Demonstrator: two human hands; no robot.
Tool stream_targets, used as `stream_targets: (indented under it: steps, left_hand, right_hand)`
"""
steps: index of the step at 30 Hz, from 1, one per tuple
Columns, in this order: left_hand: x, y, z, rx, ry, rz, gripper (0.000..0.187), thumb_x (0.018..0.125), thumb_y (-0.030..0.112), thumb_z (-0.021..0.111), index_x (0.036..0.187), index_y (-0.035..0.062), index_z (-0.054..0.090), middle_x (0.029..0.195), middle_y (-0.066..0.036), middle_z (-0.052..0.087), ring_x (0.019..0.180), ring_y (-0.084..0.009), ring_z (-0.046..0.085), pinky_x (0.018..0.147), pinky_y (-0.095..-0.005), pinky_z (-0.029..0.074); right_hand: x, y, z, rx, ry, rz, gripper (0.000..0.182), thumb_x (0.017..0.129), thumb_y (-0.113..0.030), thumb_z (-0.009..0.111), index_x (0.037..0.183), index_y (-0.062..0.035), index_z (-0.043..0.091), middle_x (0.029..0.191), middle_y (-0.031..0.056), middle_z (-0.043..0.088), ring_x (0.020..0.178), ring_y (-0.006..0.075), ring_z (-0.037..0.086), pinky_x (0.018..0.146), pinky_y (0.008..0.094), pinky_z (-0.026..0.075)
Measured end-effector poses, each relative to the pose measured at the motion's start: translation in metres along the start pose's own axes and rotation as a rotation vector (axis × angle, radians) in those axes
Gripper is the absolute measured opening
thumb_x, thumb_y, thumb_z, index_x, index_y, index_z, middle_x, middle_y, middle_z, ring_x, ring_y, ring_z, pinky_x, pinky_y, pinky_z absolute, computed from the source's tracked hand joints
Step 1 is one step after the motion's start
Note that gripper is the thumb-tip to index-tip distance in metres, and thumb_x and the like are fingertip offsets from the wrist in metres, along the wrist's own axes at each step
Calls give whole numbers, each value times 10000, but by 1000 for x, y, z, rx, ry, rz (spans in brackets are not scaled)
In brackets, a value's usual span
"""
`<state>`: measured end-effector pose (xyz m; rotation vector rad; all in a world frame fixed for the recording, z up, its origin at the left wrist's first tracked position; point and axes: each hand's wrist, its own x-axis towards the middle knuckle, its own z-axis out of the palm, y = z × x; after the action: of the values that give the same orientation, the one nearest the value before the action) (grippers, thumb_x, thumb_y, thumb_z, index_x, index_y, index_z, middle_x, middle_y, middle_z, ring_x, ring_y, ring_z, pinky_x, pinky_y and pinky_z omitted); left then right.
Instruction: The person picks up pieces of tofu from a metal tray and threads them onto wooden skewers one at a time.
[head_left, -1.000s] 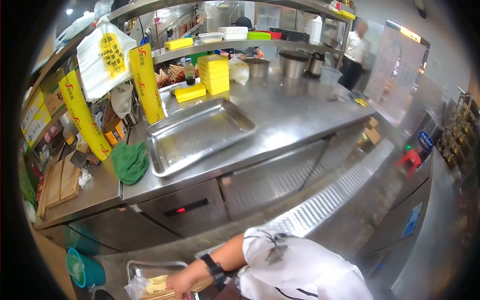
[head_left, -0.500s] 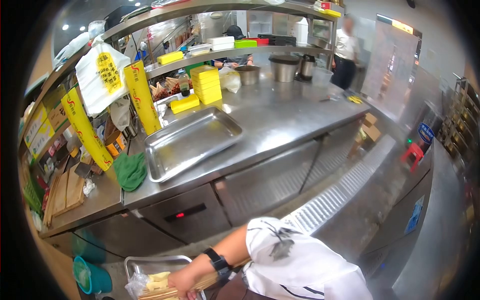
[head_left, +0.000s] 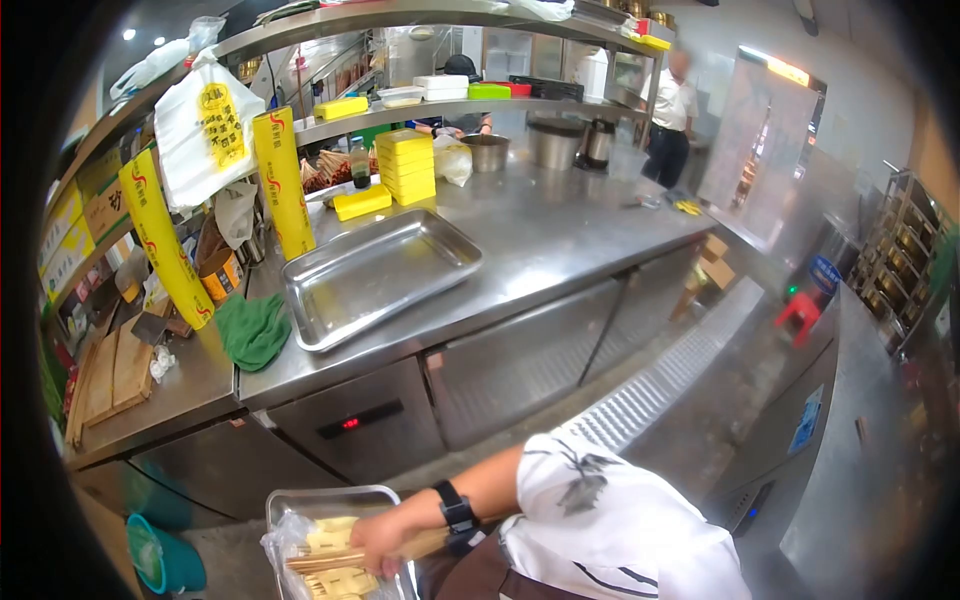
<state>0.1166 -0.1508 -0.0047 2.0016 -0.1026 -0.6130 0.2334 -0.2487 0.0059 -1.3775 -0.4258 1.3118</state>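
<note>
One hand, the left (head_left: 375, 540), is closed in a grip round a bundle of bamboo skewers (head_left: 340, 558), held level over the small tray (head_left: 320, 497) below the counter's (head_left: 560, 250) near edge; the right hand is out of view.

Sleeve: short, white, loose, ending above the elbow, with a grey ink-like printed pattern on the upper arm.
Shirt body: white cloth, crossed low down by 2 thin dark curved lines.
Apron: brown cloth at the waist, below the shirt.
Wrist: 1 black watch with a wide black strap.
Forearm: bare from the sleeve's hem to the watch.
Hand (head_left: 378, 541): bare, no glove; only 1 hand in view.
</note>
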Motion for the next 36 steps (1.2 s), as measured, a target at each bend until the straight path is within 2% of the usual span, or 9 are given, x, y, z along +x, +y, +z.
stream_targets:
  steps: [8,15,18,19,20,22,24,28,36]
  left_hand:
    - [-13,-17,-24,71,-106,17,370,885,168,603,1203,-13,547,1172,-200,546,980,-330,588,839,-371,483]
    - [-48,-39,-33,120,-91,-19,358,885,166,602,1192,-13,557,1170,-200,546,977,-330,590,844,-368,480]
    - [-76,-27,-23,7,72,-169,276,872,109,593,1106,-36,603,1211,-193,540,1033,-316,569,898,-348,443]
    - [-82,-55,-8,3,191,-110,360,875,164,604,1193,1,562,1021,-109,649,919,-178,603,815,-333,487]
    - [-87,5,-13,-85,335,-151,277,880,166,598,1094,-6,633,928,-70,679,853,-130,603,792,-290,485]
    - [-94,34,-18,-121,551,-135,209,880,152,591,1028,21,658,917,-134,682,848,-204,652,772,-313,498]
    - [-89,34,-27,-280,726,-134,194,919,91,536,1050,-13,634,966,-70,673,878,-125,613,810,-271,482]
    - [-52,11,-39,-825,1008,-59,226,917,112,557,1102,-18,567,967,-100,661,815,-145,635,672,-258,510]
    - [-9,-14,-56,-1026,1059,-17,135,877,104,622,962,20,559,871,-88,650,753,-155,645,617,-256,522]
  right_hand:
    - [-18,-6,1,-44,66,38,165,753,-71,635,904,-11,604,717,69,620,618,143,612,553,282,526]
    - [5,22,-20,25,56,-65,130,695,-10,654,771,-13,548,608,78,568,488,137,557,422,305,466]
    - [4,17,-32,-75,-74,-39,222,813,-229,664,870,-19,617,705,34,638,610,103,620,526,260,492]
    - [0,13,-34,-159,-89,-53,244,827,-252,661,885,-18,621,735,41,649,647,107,627,569,259,510]
    - [-11,3,-36,-186,-124,-85,247,847,-241,651,923,-8,627,766,51,658,700,119,636,612,267,524]
    - [-17,5,-35,77,-176,-10,219,863,-129,629,1028,12,607,822,80,668,742,149,647,654,269,527]
    - [-14,-13,-34,107,-155,95,232,844,-67,625,1058,13,585,874,94,660,764,171,654,691,283,534]
    - [-6,-34,-28,96,-183,182,232,849,-94,634,1040,26,578,919,102,640,796,186,651,736,295,535]
    - [-4,-20,-21,112,-147,168,220,855,-104,641,1041,-1,584,901,58,636,789,154,636,740,275,516]
